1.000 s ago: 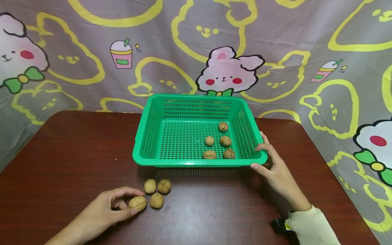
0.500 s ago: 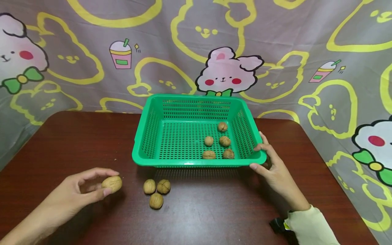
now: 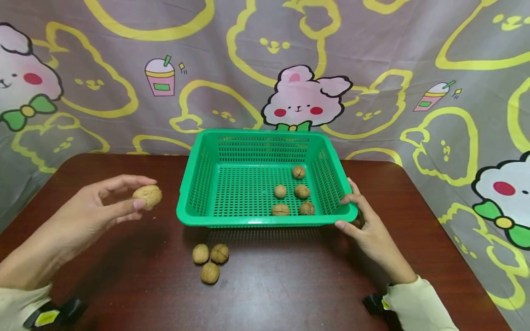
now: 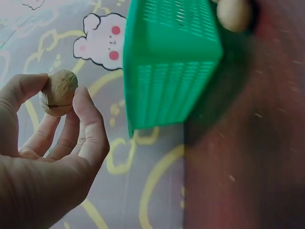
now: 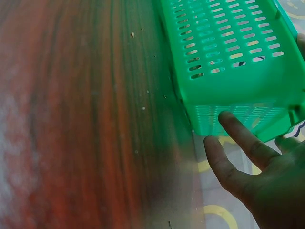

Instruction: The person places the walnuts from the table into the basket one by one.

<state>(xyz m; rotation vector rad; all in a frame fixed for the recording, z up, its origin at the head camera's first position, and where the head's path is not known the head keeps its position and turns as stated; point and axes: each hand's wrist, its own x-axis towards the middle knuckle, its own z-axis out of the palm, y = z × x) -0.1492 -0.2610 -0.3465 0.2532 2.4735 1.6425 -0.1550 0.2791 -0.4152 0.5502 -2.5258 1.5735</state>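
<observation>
Above the table at left, my left hand [image 3: 93, 207] pinches a walnut [image 3: 147, 196] between thumb and fingertips. The left wrist view shows this brown walnut [image 4: 59, 93] up close, with the green basket apart from it. My right hand [image 3: 374, 236] holds the front right corner of the green plastic basket [image 3: 256, 221], a finger over its rim and the thumb at the front. In the right wrist view other fingers [image 5: 250, 143] extend near the basket's outer wall. Several walnuts lie inside on the right, one of them a front walnut [image 3: 280, 210].
Three walnuts sit close together on the dark wooden table [image 3: 290, 285] in front of the basket, including the nearest walnut [image 3: 210, 273]. A patterned cloth [image 3: 232, 55] hangs behind the table. Small crumbs dot the tabletop.
My left hand has lifted the walnut from beside the other three and carried it left, then up and away from me. The right hand stays at the basket's corner.
</observation>
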